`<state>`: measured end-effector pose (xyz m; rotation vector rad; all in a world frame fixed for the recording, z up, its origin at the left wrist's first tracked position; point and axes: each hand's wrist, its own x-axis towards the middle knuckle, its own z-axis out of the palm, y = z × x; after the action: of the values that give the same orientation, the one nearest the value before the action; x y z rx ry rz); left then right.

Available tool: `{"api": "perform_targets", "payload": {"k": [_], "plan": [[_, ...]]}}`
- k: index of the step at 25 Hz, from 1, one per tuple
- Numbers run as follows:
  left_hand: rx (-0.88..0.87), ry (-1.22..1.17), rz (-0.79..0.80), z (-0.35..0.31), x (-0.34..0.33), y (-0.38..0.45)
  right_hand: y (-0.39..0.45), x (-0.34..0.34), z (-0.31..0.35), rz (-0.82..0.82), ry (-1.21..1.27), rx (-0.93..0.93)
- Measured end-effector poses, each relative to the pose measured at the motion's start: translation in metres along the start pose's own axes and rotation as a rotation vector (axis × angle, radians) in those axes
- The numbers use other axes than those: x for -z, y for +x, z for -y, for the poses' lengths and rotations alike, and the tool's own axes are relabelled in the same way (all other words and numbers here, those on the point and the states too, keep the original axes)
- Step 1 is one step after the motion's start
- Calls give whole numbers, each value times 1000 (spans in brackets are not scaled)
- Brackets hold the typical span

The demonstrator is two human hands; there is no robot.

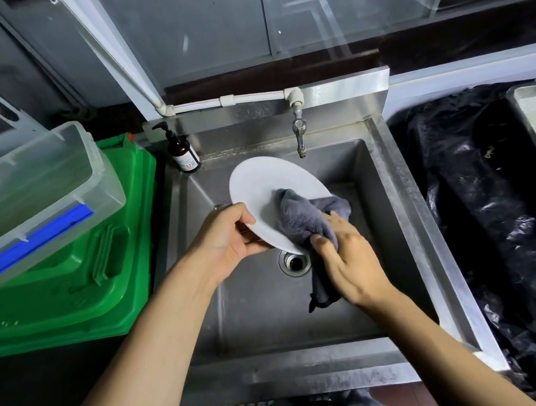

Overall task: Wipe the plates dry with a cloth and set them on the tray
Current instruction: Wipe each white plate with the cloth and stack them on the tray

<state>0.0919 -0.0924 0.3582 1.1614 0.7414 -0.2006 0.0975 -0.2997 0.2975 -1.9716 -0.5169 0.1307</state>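
Head view: left hand [226,234] grips plate [257,187]; right hand [349,260] clutches cloth [302,215].

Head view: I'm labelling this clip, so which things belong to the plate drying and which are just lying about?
In use:
round white plate
grey fleecy cloth
left hand holding the plate
right hand gripping the cloth
metal tray at right

Lying about:
brown pump bottle
clear plastic box
green crate
black plastic sheet

Steel sink [391,193] (rim wet-stained) carries 1 brown pump bottle [183,151].
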Motion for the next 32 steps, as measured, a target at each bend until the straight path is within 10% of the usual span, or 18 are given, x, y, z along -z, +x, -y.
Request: {"api": "perform_targets", "payload": {"k": [11, 18, 26, 32], "plan": [[82, -128, -110, 2, -5, 8, 6, -12, 2, -159, -396, 331], [206, -37, 32, 5, 0, 14, 22, -16, -1, -274, 250, -291], [107, 353, -266, 54, 34, 30, 29, 7, -20, -415, 955, -777], [185, -139, -27, 50, 33, 20, 33, 11, -21, -299, 1188, -954]]}}
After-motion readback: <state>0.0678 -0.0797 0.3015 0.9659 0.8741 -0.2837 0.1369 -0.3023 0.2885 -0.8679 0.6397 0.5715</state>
